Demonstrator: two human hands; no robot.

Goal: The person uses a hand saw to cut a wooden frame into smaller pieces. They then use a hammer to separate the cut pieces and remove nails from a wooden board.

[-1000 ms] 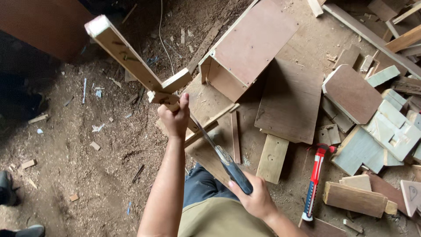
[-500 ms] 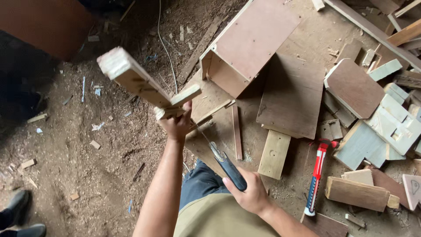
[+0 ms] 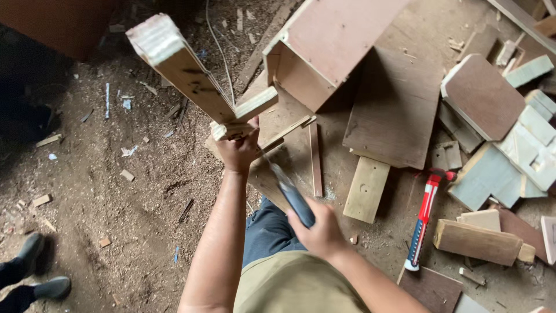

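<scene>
Wooden frame [image 3: 191,78] is gripped in left hand [image 3: 238,149]; blue-handled hammer [image 3: 292,197] is clenched in right hand [image 3: 319,232], over sawdust floor [image 3: 133,203].

Bare-armed person wears an olive shirt and dark blue trousers.

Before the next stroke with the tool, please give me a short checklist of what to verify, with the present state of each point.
1. Left hand grips the joined wooden pieces firmly at the joint: ok.
2. Right hand closed around the blue-handled tool: ok.
3. Tool tip placed at the joint: cannot tell, it is blurred.
4. Left fingers away from the tool's path: not ok, the tool points at the hand.
5. The other person's shoes away from the work: ok, far at the left edge.
6. Red-handled tool out of the way: ok, it lies on the floor to the right.
</scene>
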